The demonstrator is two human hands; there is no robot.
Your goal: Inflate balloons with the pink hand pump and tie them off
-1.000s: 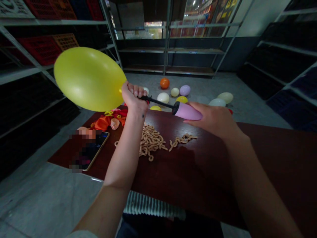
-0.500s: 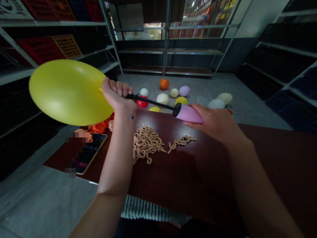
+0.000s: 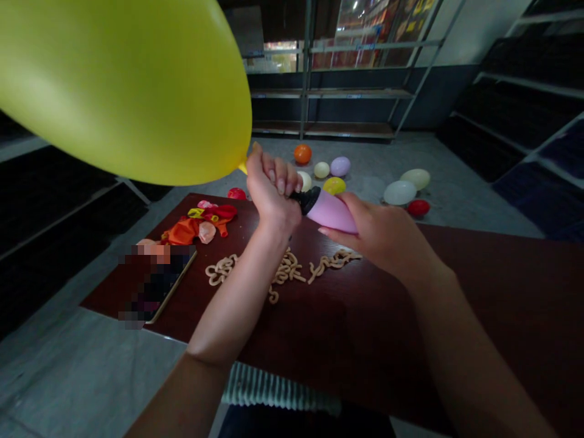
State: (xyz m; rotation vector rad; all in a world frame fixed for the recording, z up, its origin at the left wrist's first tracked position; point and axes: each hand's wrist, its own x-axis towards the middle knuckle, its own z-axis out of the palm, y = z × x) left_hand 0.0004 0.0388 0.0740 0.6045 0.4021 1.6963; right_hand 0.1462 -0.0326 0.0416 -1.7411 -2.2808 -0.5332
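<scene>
One large, glossy yellow inflated balloon (image 3: 132, 91) filled the upper left and ran out of view there, its neck pinched in the left hand (image 3: 275, 190). The left fingers were curled closed around that neck and the front of a tapered pink hand pump with a black collar (image 3: 333, 211); the nozzle was hidden inside the fist. The right hand (image 3: 387, 234) gripped the pump's pink body from behind, the black collar close against the left fist.

Both forearms crossed the near edge of a dark red-brown wooden table (image 3: 347, 340), whose top stretched away to the right of the right forearm. Just inside the left edge lay one black-screened phone (image 3: 171, 283), partly pixelated. Beyond the far edge, grey concrete floor (image 3: 465, 194) reached back to metal shelving (image 3: 306, 103).

Nine inflated balloons showed on that floor: two red (image 3: 418, 208), one orange (image 3: 302, 154), one lavender (image 3: 340, 166), one yellow (image 3: 334, 185) and four whitish or cream (image 3: 399, 193), one of these partly behind the left hand. Tan, curly strands lay in two clusters, the larger (image 3: 287, 271) crossed by the left forearm, the smaller (image 3: 335, 261) below the pump. One heap of limp red, orange, yellow and pink balloons (image 3: 185, 231) lay beyond the phone; its pieces overlapped too much to count.
</scene>
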